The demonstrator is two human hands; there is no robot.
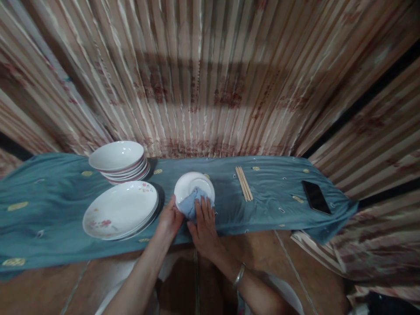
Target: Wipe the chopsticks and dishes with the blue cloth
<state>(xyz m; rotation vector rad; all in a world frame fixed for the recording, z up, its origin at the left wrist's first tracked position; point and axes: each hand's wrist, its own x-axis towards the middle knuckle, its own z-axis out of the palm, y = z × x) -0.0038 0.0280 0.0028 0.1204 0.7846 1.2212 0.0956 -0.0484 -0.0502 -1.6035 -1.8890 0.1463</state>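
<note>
While left hand (pixel 170 217) holds it | white dish (pixel 187 185) | cloth (pixel 188 206), right hand (pixel 205 225) atop

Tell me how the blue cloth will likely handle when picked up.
The blue cloth should be floppy, since it lies crumpled in soft folds on the white dish. It is probably light, looking like loosely bunched fabric under the right hand.
</note>
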